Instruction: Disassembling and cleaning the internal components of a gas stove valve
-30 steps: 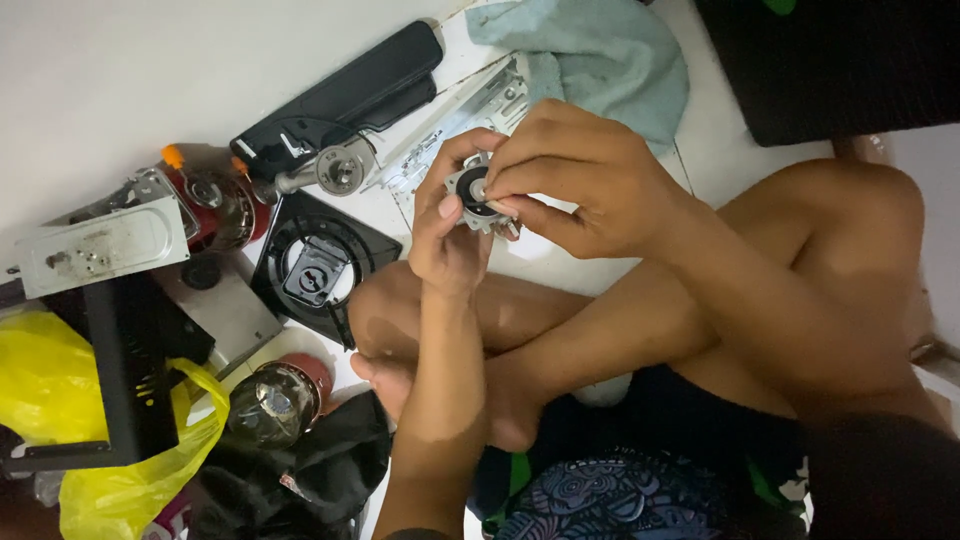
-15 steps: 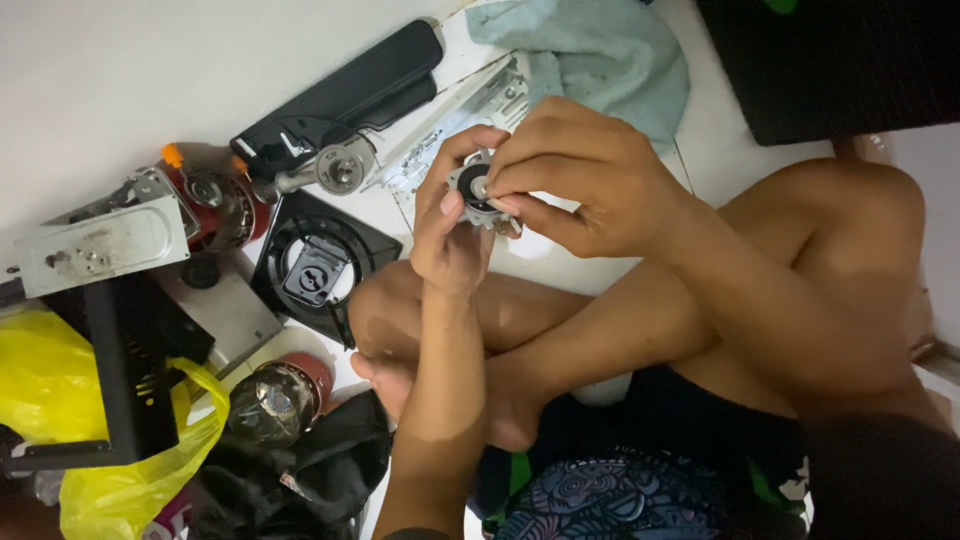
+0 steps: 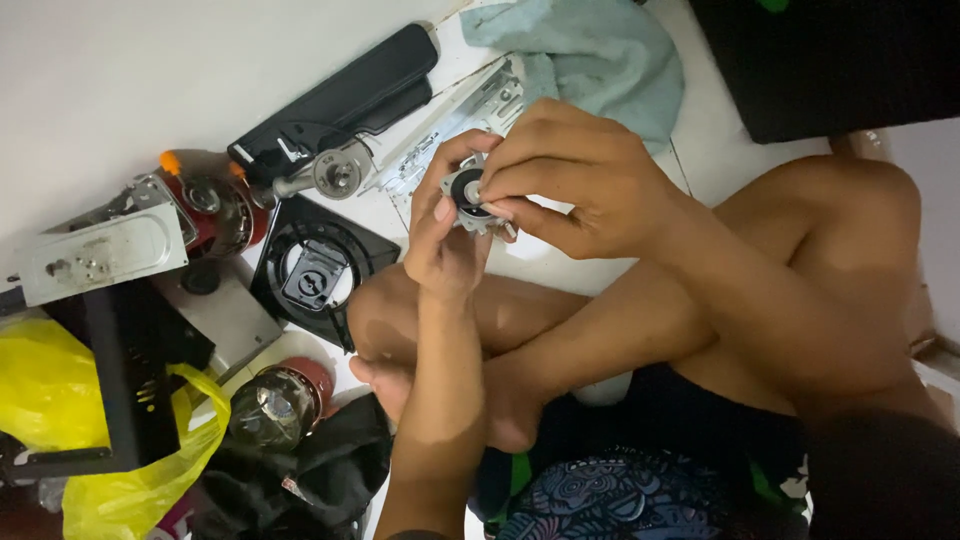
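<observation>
Got the small round motor part (image 3: 468,195) pinched up in front of me over my crossed legs, left hand (image 3: 445,245) cupping it from below and right hand (image 3: 570,180) gripping its top edge with the fingertips. If my grip slips it probably drops into the pile by the black fan housing (image 3: 312,272).

Only one view is given, taken from a camera worn on the person's head. It is pointed steeply downward, over the crossed legs and onto the white floor (image 3: 120,90). The left hand (image 3: 445,240) and right hand (image 3: 570,175) are seen close up, near the middle of the frame, with the forearms running in from the bottom and right edges. The loose parts on the floor are seen farther off, at the left. No second view is given, so no part of the scene is shared.
</observation>
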